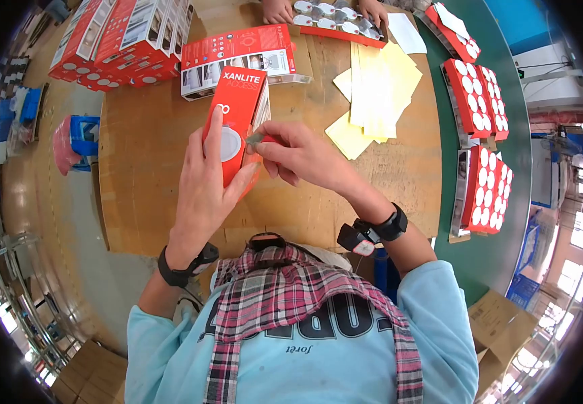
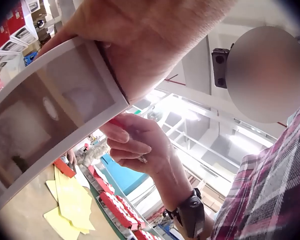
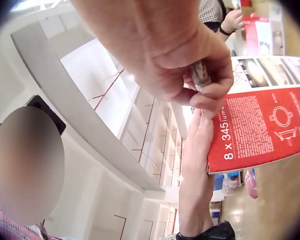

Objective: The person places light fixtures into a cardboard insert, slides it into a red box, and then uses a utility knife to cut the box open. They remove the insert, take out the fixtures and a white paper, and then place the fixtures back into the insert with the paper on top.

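A red XANLITE box (image 1: 241, 97) with a round white label is held by the left hand (image 1: 204, 168), thumb on one side and fingers along its face. The right hand (image 1: 308, 158), beside the box's right edge, pinches a small greyish item (image 1: 256, 138). In the right wrist view this small item (image 3: 201, 75) sits between curled fingers of the right hand (image 3: 160, 50), close to the box's printed side (image 3: 250, 125); what it is, I cannot tell. The left wrist view has the box's photo side (image 2: 55, 100) under the left hand (image 2: 140, 40), the right hand (image 2: 145, 145) beyond.
Red boxes (image 1: 130, 40) are stacked at the back left, with another box (image 1: 237, 57) lying behind the held one. Yellow sheets (image 1: 379, 87) lie on the right. At the far edge another person's hands (image 1: 278, 11) touch a tray of lamps (image 1: 338, 32). Red packs (image 1: 487, 188) line the green surface.
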Action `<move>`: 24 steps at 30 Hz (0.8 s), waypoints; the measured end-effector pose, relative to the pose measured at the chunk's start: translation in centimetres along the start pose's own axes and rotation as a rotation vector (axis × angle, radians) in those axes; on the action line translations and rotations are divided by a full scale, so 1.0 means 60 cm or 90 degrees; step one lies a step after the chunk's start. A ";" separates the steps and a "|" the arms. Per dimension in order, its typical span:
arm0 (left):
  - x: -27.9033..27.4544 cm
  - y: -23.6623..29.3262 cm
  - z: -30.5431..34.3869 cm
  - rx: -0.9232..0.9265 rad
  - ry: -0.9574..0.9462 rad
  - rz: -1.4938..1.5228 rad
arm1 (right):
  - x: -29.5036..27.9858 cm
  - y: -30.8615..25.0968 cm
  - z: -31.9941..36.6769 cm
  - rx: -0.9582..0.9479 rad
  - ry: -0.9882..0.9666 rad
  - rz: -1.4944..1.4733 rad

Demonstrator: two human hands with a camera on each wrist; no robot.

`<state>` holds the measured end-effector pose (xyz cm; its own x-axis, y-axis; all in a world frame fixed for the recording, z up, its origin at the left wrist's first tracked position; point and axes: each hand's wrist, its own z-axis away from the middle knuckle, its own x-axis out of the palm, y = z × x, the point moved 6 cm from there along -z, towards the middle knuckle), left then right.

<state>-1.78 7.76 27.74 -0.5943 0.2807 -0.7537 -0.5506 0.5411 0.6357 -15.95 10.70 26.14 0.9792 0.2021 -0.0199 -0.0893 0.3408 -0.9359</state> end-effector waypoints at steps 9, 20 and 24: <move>0.005 0.001 0.003 -0.017 -0.018 -0.004 | 0.000 0.008 0.003 0.015 -0.025 -0.011; 0.005 0.009 0.008 -0.003 -0.016 0.025 | 0.009 0.008 0.021 -0.008 0.027 0.025; 0.005 0.010 0.008 -0.004 -0.024 0.035 | 0.006 0.008 0.020 -0.012 -0.002 0.008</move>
<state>-2.02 8.59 27.81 -0.6016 0.3400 -0.7228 -0.5210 0.5189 0.6777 -15.83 12.03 26.11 0.9775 0.2087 -0.0314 -0.0988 0.3210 -0.9419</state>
